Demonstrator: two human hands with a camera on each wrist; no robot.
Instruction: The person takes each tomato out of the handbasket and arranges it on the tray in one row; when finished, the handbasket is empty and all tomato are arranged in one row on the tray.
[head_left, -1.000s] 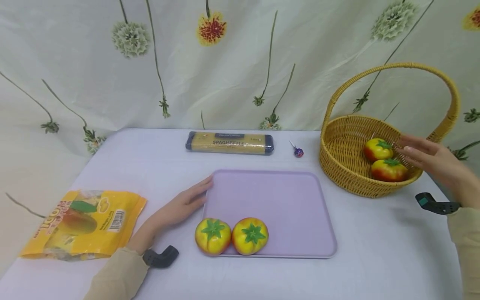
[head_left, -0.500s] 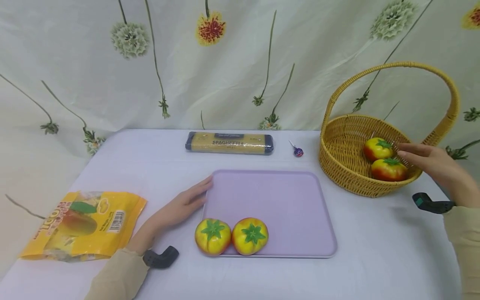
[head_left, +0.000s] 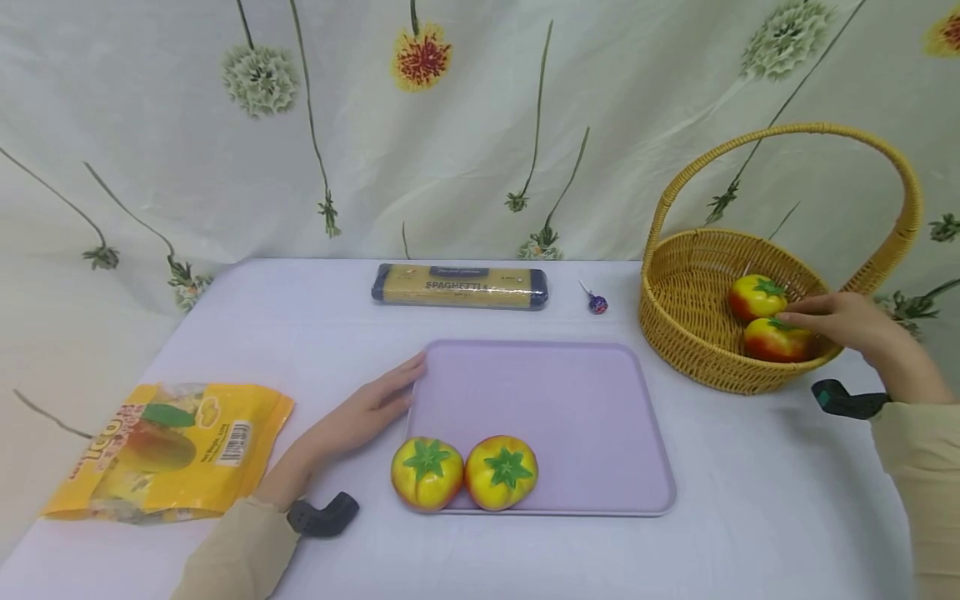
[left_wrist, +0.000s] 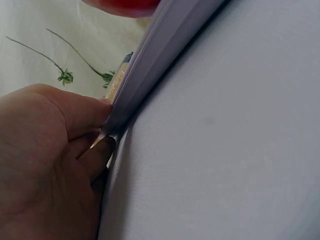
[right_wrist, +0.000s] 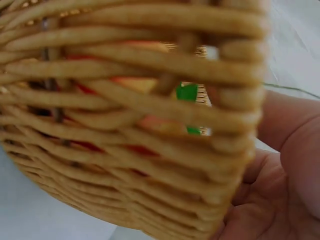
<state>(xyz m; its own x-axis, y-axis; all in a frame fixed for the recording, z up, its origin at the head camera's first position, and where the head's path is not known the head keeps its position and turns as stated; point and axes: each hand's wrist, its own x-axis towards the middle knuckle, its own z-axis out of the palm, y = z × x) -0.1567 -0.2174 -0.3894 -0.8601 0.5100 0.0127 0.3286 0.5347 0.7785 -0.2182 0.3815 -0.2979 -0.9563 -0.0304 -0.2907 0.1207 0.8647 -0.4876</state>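
Observation:
My left hand point(head_left: 369, 410) lies along the left rim of a pale purple tray point(head_left: 577, 417), its fingers touching the edge. The left wrist view has the thumb point(left_wrist: 85, 110) against the tray's side. Two yellow-red toy tomatoes point(head_left: 427, 473) with green star-shaped tops sit side by side at the tray's front left. A wicker basket point(head_left: 693, 358) at the right holds two more, a rear tomato point(head_left: 753, 296) and a front tomato point(head_left: 774, 342). Over the basket's right rim reaches my right hand point(head_left: 847, 321), fingertips at the front tomato's top. Woven wall hides part of this hand in the right wrist view.
A spaghetti pack point(head_left: 461, 287) lies behind the tray, with a lollipop point(head_left: 596, 302) to its right. At the left is a yellow mango-printed bag point(head_left: 168, 450). The basket's tall handle point(head_left: 821, 130) arches above it, before a flowered cloth backdrop point(head_left: 480, 125).
My right hand has moved left and lower, from beside the tomatoes to the top of the front one. The left hand stays at the tray's edge.

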